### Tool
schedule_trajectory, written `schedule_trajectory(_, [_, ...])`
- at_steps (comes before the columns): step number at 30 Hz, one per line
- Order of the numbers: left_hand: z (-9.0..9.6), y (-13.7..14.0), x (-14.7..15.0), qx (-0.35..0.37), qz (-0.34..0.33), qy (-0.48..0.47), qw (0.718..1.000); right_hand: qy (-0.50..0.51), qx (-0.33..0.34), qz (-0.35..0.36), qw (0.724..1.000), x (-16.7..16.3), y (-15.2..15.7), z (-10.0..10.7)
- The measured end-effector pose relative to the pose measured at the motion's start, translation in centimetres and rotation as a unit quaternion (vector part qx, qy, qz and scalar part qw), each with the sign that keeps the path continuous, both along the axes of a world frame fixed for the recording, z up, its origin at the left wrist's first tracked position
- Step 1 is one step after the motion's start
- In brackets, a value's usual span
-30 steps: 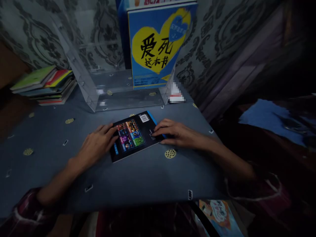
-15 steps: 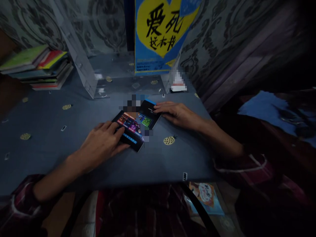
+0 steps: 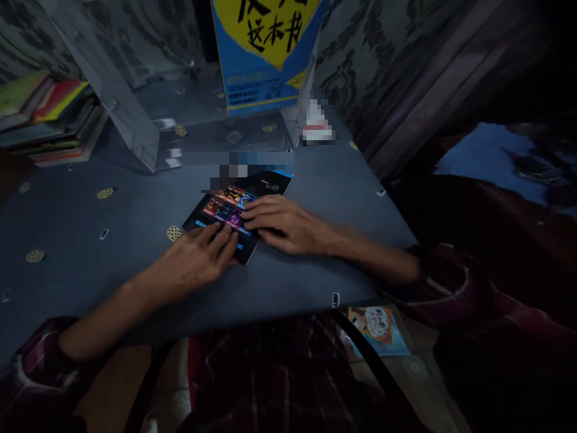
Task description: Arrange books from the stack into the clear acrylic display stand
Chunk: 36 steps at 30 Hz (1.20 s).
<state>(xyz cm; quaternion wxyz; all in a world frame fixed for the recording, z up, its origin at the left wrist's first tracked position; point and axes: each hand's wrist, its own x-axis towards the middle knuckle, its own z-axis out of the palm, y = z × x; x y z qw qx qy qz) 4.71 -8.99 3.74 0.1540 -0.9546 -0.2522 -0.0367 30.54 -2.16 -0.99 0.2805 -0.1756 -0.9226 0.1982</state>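
Note:
A thin book (image 3: 228, 211) with a black cover and a grid of small colourful pictures lies flat and shut on the table. My left hand (image 3: 198, 255) rests on its lower left edge, fingers stretched onto the cover and pointing up and right. From the right, my right hand (image 3: 288, 225) lies across the book's right edge with its fingers extended over the pictures. Both hands are open and press on the cover without gripping it. A blurred patch hides the book's upper left part.
A clear plastic stand (image 3: 135, 129) at the back holds a blue and yellow book (image 3: 270, 72). Stacked books (image 3: 58, 129) sit at the back left. The patterned tablecloth (image 3: 148, 204) covers the table. Below its front edge lies a blue and orange packet (image 3: 378, 331).
The book's lifted part has come down flat. My right hand has moved left and down onto the cover, closer to my left hand. The view has shifted slightly.

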Motion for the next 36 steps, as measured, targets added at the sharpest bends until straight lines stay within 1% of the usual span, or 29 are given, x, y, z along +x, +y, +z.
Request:
schedule_trajectory(3, [-0.1, 0.1, -0.4, -0.003, -0.008, -0.023, 1.0, 0.025, -0.016, 0.015, 0.999, -0.6, -0.7, -0.1])
schedule_trajectory(8, [0.3, 0.7, -0.6, -0.044, -0.003, -0.037, 0.998, 0.033, -0.032, 0.02, 0.999, -0.4, -1.1, -0.2])
schedule_trajectory(13, [0.8, 0.8, -0.6, -0.075, 0.018, -0.042, 0.996, 0.028, -0.028, 0.026, 0.999, -0.1, -1.2, -0.1])
schedule_trajectory(18, [0.9, 0.8, -0.9, -0.121, 0.03, -0.081, 0.989, 0.027, -0.028, 0.034, 0.999, -0.1, -1.2, -0.1])
schedule_trajectory(20, [0.6, 1.3, -1.3, -0.138, 0.053, -0.12, 0.982, 0.03, -0.026, 0.035, 0.999, -0.2, -1.3, -0.2])
schedule_trajectory(22, [0.0, 2.2, -1.8, -0.132, 0.125, -0.167, 0.969, 0.025, -0.027, 0.029, 0.999, -0.3, -1.3, -0.3])
schedule_trajectory(24, [-0.9, 3.2, -2.3, -0.115, 0.219, -0.198, 0.948, 0.004, -0.023, -0.006, 1.0, -0.3, -1.0, -0.6])
schedule_trajectory(25, [-1.4, 3.7, -2.5, -0.118, 0.249, -0.203, 0.94, -0.012, -0.019, -0.04, 0.999, -0.2, -0.7, -0.8])
schedule_trajectory(26, [-1.8, 4.1, -2.7, -0.125, 0.264, -0.204, 0.934, -0.029, -0.014, -0.086, 0.996, -0.1, -0.3, -0.9])
schedule_trajectory(28, [-2.5, 4.6, -2.8, -0.134, 0.277, -0.206, 0.929, -0.058, -0.006, -0.185, 0.981, 0.3, 0.8, -1.2])
schedule_trajectory(30, [-2.9, 4.7, -2.7, -0.129, 0.278, -0.216, 0.927, -0.077, -0.01, -0.256, 0.964, 0.8, 1.8, -1.2])
schedule_trajectory(32, [-3.0, 4.5, -2.5, -0.118, 0.276, -0.229, 0.926, -0.087, -0.016, -0.289, 0.953, 1.2, 2.5, -1.2])
schedule_trajectory(34, [-2.8, 4.1, -2.2, -0.118, 0.27, -0.244, 0.924, -0.093, -0.015, -0.301, 0.949, 1.4, 2.7, -1.2])
schedule_trajectory(36, [-2.6, 3.6, -1.9, -0.157, 0.256, -0.263, 0.917, -0.104, -0.013, -0.303, 0.947, 1.3, 2.6, -1.1])
